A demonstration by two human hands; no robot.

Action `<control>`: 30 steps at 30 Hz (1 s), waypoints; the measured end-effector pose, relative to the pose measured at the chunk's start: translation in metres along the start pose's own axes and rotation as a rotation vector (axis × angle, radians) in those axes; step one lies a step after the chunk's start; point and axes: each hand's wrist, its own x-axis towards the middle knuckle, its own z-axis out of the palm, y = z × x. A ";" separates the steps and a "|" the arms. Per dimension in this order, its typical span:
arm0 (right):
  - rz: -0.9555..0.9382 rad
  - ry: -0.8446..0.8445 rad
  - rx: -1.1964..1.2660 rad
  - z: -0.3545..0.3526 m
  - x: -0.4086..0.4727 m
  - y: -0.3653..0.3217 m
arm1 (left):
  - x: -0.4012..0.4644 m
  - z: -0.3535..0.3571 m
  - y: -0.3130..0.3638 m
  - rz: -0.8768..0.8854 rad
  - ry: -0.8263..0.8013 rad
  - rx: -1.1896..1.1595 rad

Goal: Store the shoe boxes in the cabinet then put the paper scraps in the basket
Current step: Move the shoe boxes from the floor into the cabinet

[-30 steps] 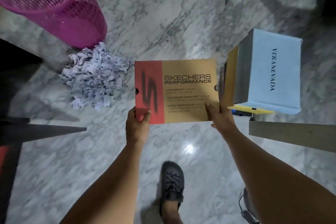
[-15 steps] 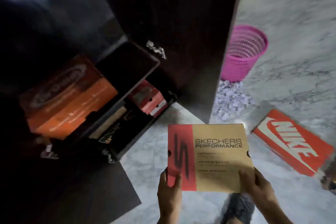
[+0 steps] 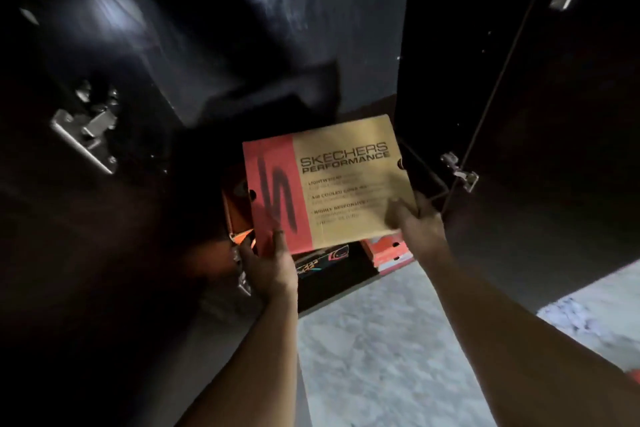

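Before the person stands the tall dark glossy cabinet (image 3: 242,28), its doors swung wide to left and right, silver metal hinges (image 3: 86,130) catching light on the inner faces. Below lies the grey-white marbled floor (image 3: 374,357). At the cabinet's opening, held out over the lower shelves, is the flat tan and red cardboard shoe box printed "SKECHERS PERFORMANCE" (image 3: 329,184), lid up and tilted slightly, its far edge reaching into the dark interior. The left hand (image 3: 268,265) grips the box's near left corner, thumb on the red panel of the lid and fingers curled under the side. The right hand (image 3: 417,218) grips the near right corner, thumb on the tan lid. Behind the box's left edge an orange shoe box (image 3: 235,208) sits inside the cabinet. Beneath the held box, on a lower level, rest a black patterned box (image 3: 322,262) and a red shoe box (image 3: 391,250). At the right edge, pale torn paper scraps (image 3: 585,319) lie on the floor.
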 end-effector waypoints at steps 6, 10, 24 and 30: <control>-0.030 -0.242 -0.119 0.083 0.084 -0.041 | 0.079 0.032 -0.005 -0.007 0.115 0.105; 0.003 -0.310 -0.135 0.105 0.112 -0.039 | 0.105 0.049 -0.017 -0.011 0.139 0.162; 0.114 -0.184 -0.207 0.079 0.095 -0.040 | 0.059 0.069 -0.013 -0.363 0.271 0.009; 0.351 -0.041 -0.095 -0.045 0.003 0.059 | -0.085 0.087 -0.055 -0.571 -0.535 0.355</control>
